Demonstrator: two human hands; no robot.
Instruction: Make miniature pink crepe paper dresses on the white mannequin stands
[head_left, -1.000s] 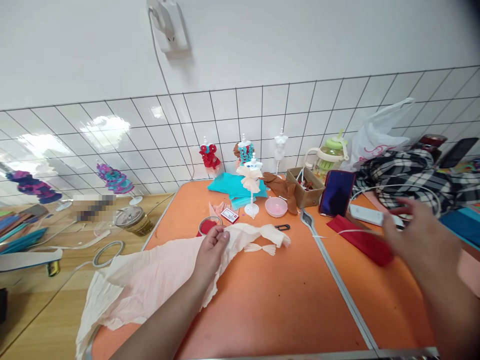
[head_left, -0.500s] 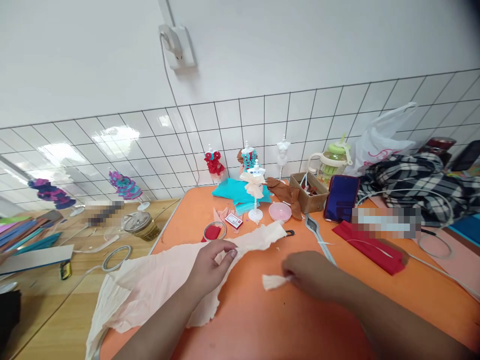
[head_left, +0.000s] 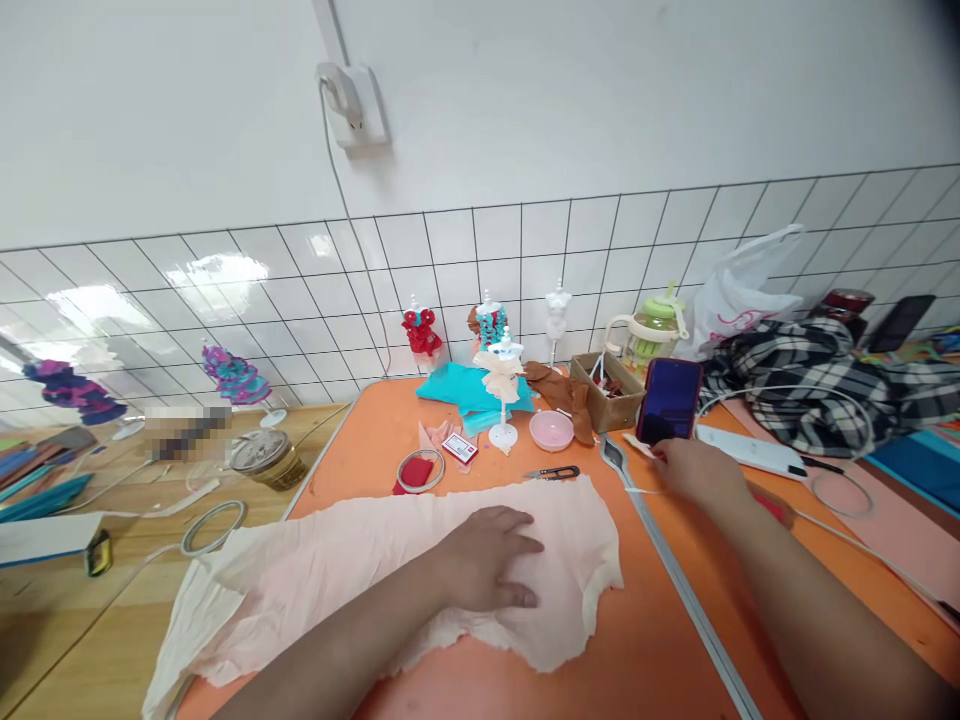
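Pale pink crinkled paper [head_left: 337, 560] lies spread over the orange table, its torn edge facing me. My left hand [head_left: 491, 558] rests flat on its right part with fingers spread. At the right, my right hand [head_left: 697, 475] pinches a small pale paper piece [head_left: 640, 446] beside the dark phone [head_left: 670, 398]. Black snips [head_left: 553, 472] lie just behind the sheet. Further back, a small white dress form [head_left: 504, 385] wears pale ruffles, next to a pink bowl [head_left: 551, 430].
A grey strap [head_left: 682, 580] runs down the table between my hands. A cardboard box [head_left: 606, 395], a green-lidded jug [head_left: 655, 325] and plaid cloth [head_left: 810, 375] stand or lie behind. A lidded jar [head_left: 270, 460] is on the wooden table at left.
The pink sheet now lies flatter and reaches further right, with my left hand moved right onto it. My right hand has moved right with the small piece, and the snips are uncovered.
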